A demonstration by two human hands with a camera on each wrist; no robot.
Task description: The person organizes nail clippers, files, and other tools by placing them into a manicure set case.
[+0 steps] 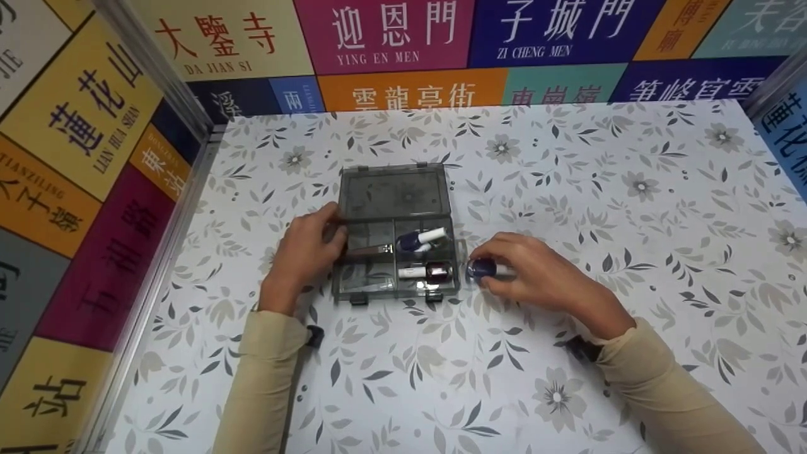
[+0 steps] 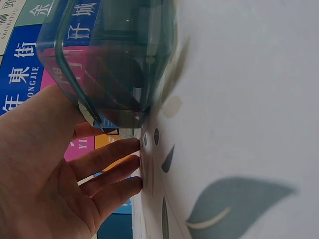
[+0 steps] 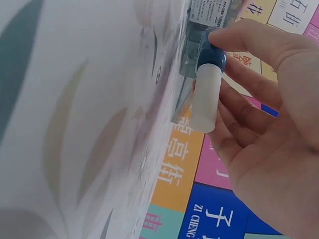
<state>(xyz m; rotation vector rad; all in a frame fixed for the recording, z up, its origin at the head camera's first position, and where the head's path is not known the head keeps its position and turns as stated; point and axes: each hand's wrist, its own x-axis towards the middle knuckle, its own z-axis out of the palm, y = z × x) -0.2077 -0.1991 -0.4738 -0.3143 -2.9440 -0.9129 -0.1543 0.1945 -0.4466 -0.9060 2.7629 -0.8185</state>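
A smoky see-through divided box (image 1: 394,293) lies on the table with its hinged lid (image 1: 395,192) folded back. Inside are a dark blue nail polish bottle (image 1: 410,241) with a white cap, a dark red nail polish bottle (image 1: 436,272), and a slim brown item (image 1: 369,251) with a silvery end. My left hand (image 1: 307,246) rests at the box's left side, its loosely extended fingers reaching down to the tabletop in the left wrist view. Just right of the box, my right hand (image 1: 536,271) pinches another dark blue nail polish bottle (image 3: 207,94) between thumb and fingers, white cap toward the palm.
The table (image 1: 630,252) has a white cover printed with grey flowers and leaves. Colourful panels with Chinese lettering (image 1: 391,38) stand along its back and sides. A printed white label (image 3: 209,11) shows on the box's side in the right wrist view.
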